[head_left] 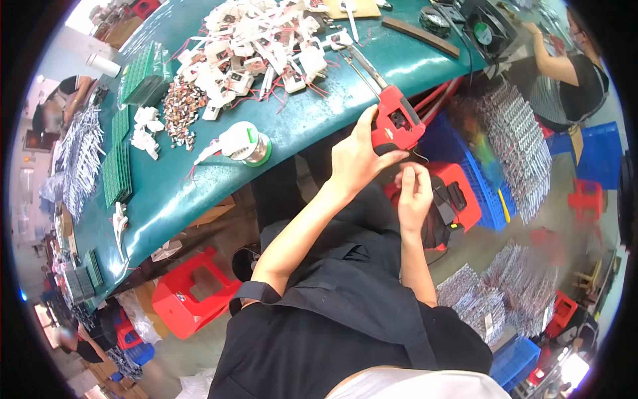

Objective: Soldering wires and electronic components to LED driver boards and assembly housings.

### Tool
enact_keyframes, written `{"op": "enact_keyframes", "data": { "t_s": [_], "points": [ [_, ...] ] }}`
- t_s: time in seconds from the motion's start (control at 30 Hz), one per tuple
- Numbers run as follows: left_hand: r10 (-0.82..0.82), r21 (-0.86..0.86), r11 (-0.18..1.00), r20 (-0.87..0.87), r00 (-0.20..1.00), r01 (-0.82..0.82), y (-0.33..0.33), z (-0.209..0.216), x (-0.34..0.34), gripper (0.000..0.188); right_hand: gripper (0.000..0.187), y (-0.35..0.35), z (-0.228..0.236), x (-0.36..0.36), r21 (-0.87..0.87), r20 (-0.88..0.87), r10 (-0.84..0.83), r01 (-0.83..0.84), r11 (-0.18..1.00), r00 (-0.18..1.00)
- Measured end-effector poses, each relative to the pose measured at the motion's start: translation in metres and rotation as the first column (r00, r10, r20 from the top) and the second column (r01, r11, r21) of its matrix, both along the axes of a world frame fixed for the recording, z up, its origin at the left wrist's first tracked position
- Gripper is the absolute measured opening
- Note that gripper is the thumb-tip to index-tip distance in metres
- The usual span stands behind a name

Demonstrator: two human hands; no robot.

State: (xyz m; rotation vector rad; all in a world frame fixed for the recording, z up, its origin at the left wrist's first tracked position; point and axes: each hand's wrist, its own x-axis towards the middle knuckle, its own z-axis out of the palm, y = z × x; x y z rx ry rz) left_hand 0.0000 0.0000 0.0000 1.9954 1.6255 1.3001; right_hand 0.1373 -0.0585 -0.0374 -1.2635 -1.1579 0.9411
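Observation:
My left hand is wrapped around the body of a red soldering gun, whose long metal tip points up and left over the table edge. Just below the gun's rear end, my right hand is closed in a pinch. A thin wire curves by those fingertips; whether they grip it I cannot tell. On the green table, a spool of solder wire stands near the edge with a white plastic part over it. Beyond lies a large heap of white plastic parts with red wires.
Small metallic components and green circuit boards lie left on the table. A dark bar and a black fan are at the far right. A red stool, a blue crate and a co-worker are nearby.

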Motion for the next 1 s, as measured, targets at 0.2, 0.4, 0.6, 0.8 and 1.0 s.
{"op": "enact_keyframes", "data": {
  "t_s": [0.2,0.4,0.6,0.8,1.0],
  "points": [
    [0.011,-0.052,0.999,-0.035,0.999,-0.013,-0.004,0.004,-0.010,0.090,0.029,0.024,0.033,0.002,0.483,0.473,-0.332,0.074,0.872,0.816],
    [0.019,-0.059,0.998,-0.084,0.996,-0.024,-0.003,0.001,-0.004,0.088,0.014,0.021,0.030,-0.001,0.482,0.401,-0.322,0.102,0.870,0.858],
    [0.008,-0.046,0.999,-0.091,0.996,-0.012,-0.004,-0.003,-0.002,0.089,0.006,0.021,0.025,0.001,0.419,0.317,-0.271,0.122,0.900,0.909],
    [0.035,0.029,0.999,-0.091,0.995,-0.033,0.001,-0.008,-0.001,0.089,0.007,0.019,0.024,-0.003,0.155,-0.029,-0.110,0.113,0.981,0.994],
    [0.031,0.057,0.998,-0.080,0.996,-0.026,0.002,-0.008,-0.003,0.083,0.010,0.020,0.028,-0.010,0.247,0.070,-0.244,0.220,0.944,0.967]
  ]
}}
